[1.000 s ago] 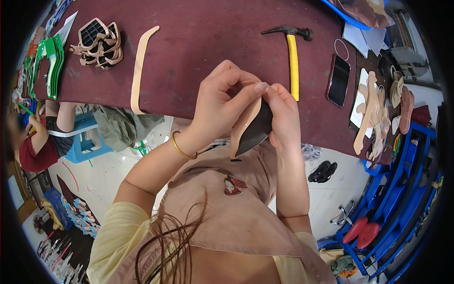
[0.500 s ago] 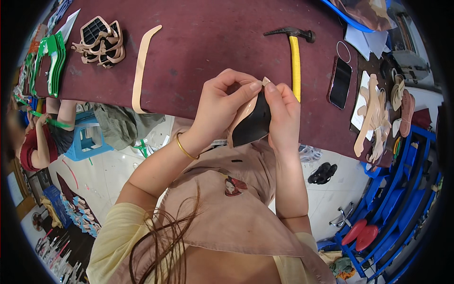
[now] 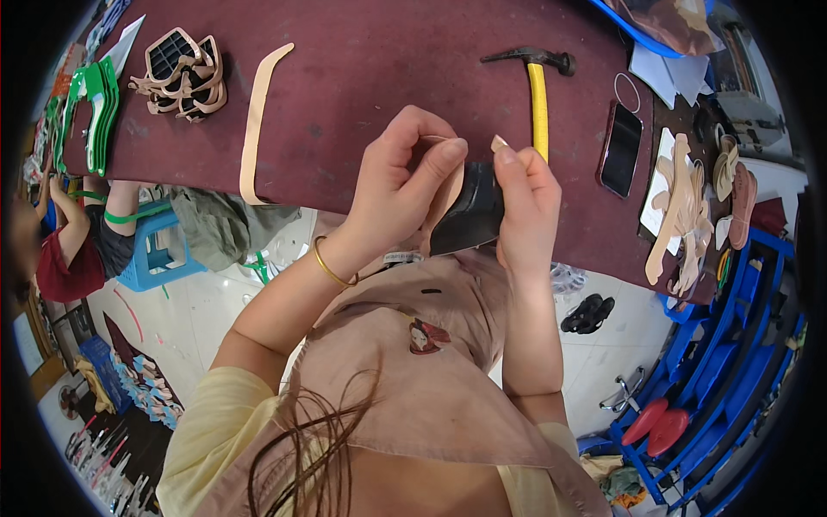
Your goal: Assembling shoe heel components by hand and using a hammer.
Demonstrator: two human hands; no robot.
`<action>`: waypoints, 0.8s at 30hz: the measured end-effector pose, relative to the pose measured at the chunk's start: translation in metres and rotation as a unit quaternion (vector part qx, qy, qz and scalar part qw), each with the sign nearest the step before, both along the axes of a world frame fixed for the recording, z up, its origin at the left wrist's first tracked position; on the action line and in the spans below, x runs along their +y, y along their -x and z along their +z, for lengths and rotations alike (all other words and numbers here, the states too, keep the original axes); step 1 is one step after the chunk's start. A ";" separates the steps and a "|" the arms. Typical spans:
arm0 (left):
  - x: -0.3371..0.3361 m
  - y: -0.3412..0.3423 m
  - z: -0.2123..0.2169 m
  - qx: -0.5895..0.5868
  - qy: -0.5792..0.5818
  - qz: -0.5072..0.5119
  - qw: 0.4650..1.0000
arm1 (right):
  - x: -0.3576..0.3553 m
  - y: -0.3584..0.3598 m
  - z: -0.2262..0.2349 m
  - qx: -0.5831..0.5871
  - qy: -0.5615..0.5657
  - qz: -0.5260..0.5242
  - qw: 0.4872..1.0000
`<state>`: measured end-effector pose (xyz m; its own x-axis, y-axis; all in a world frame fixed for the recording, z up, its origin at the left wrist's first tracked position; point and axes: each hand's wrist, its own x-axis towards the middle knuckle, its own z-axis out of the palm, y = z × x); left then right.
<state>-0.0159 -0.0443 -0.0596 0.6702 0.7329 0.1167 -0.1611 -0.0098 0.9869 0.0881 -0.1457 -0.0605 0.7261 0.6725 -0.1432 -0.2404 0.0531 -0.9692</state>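
Between my hands, just over the table's near edge, is a black shoe heel (image 3: pixel 468 222) partly wrapped in a beige covering. My left hand (image 3: pixel 403 177) pinches the covering's left side between thumb and fingers. My right hand (image 3: pixel 527 205) is closed round the heel's right side, a small beige tip poking up above its thumb. The fingers hide part of the heel. A long beige strip (image 3: pixel 257 116) lies on the table to the left, its near end at the edge. Beyond my right hand lies a claw hammer (image 3: pixel 539 99) with a yellow handle.
Beige-covered heels (image 3: pixel 183 73) are piled at the far left, beside green-edged pieces (image 3: pixel 105 116). At right are a phone (image 3: pixel 620 151), beige strips (image 3: pixel 676 207) and a blue rack (image 3: pixel 732 362). Another person (image 3: pixel 73 250) sits at left by a blue stool (image 3: pixel 159 250).
My hands have moved apart at the top, the right thumb drawing away from the left one with the small beige tip. The heel has turned, showing more of its black surface.
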 end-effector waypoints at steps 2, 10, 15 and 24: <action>0.001 -0.001 0.003 -0.036 -0.042 -0.012 0.998 | 0.000 -0.003 -0.001 0.013 0.002 -0.002 1.000; 0.004 -0.001 0.003 0.005 -0.062 -0.082 0.995 | 0.003 0.003 0.002 0.063 0.001 0.010 0.998; 0.002 -0.002 0.002 -0.035 -0.056 -0.040 0.997 | 0.003 -0.001 -0.001 0.102 -0.005 -0.014 0.995; -0.001 -0.001 0.002 -0.216 -0.163 -0.036 0.962 | 0.013 -0.003 0.005 0.182 0.009 -0.039 0.983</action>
